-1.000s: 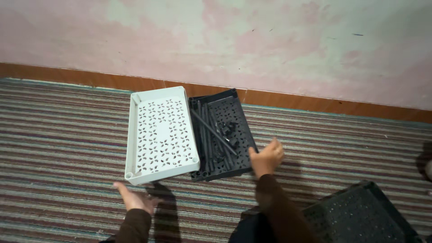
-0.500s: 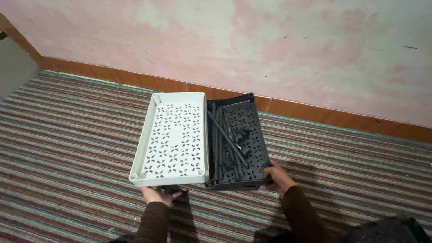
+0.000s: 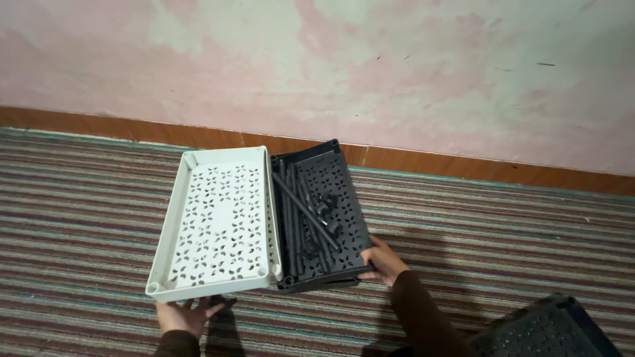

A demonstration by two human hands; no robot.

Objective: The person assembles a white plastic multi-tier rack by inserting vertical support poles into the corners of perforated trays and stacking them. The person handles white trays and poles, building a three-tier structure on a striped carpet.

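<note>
Two perforated plastic trays sit side by side, both held up off the striped carpet (image 3: 79, 218), close to its far edge where the wooden skirting board (image 3: 430, 162) meets the pink wall (image 3: 397, 66). The white tray (image 3: 215, 221) is on the left, the black tray (image 3: 317, 211) is pressed right against it, and black rods (image 3: 301, 208) plus some small black fittings (image 3: 327, 205) lie loose inside the black one. The left hand (image 3: 185, 314) is under the white tray's near edge, fingers spread out flat beneath it, supporting it rather than clenched around it. The right hand (image 3: 382, 261) grips the black tray's near right corner, fingers curled onto the rim. Another black perforated tray (image 3: 549, 330) lies at the carpet's near right corner.
</note>
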